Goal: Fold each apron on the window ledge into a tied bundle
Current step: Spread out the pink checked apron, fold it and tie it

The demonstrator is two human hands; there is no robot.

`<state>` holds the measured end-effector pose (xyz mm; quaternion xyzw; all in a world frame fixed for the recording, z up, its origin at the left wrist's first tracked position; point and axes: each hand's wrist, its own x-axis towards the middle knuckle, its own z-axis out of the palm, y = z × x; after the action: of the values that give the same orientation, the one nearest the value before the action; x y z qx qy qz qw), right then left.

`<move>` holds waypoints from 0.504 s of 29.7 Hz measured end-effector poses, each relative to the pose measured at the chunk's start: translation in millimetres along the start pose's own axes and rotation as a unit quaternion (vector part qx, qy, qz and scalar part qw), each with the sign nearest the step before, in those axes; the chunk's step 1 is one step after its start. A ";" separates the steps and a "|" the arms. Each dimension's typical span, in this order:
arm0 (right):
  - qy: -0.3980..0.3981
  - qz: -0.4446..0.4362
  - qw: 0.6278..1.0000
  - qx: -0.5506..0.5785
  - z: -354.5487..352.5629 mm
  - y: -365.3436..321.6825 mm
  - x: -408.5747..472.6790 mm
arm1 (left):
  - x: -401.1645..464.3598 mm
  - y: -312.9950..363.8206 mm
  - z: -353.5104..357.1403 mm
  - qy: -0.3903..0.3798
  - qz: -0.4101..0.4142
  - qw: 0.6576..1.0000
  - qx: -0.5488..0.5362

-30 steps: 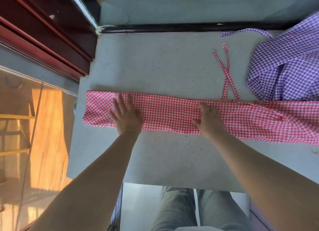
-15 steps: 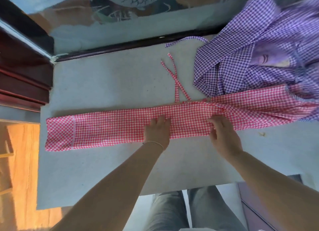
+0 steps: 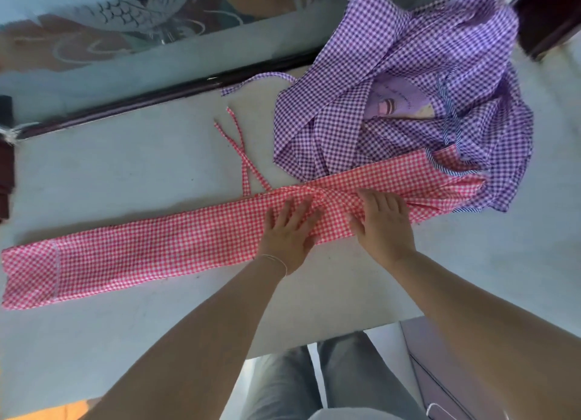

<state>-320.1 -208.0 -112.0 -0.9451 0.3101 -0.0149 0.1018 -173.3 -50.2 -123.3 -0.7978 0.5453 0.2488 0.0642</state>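
Both the left hand (image 3: 290, 231) and right hand (image 3: 382, 228) pressed flat, fingers straight, on the red gingham apron (image 3: 151, 250), already a long strip along the ledge's (image 3: 132, 168) near edge but unrolled and untied, while the purple gingham apron (image 3: 393, 83) lay unfolded at the far right corner.

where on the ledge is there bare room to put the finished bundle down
Bare ledge lies between the window frame and the red apron, left of its ties. A second patch runs along the near edge. The right end is crowded by the purple apron.
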 end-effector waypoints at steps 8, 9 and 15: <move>-0.207 -0.007 0.971 -0.122 -11.6 22.6 47.1 | 15.3 18.8 7.2 0.062 -0.105 0.991 -0.060; -0.228 -0.009 0.964 -0.134 -11.6 23.5 51.5 | 15.8 23.3 8.2 0.079 -0.119 0.987 -0.067; -0.241 0.009 0.965 -0.103 -7.2 34.5 62.8 | 27.9 37.5 13.3 0.046 -0.145 0.988 -0.021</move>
<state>-290.2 -273.5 -114.1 -0.9233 0.2844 0.2468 0.0754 -203.7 -83.5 -141.6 -0.8803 0.4209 0.2110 0.0581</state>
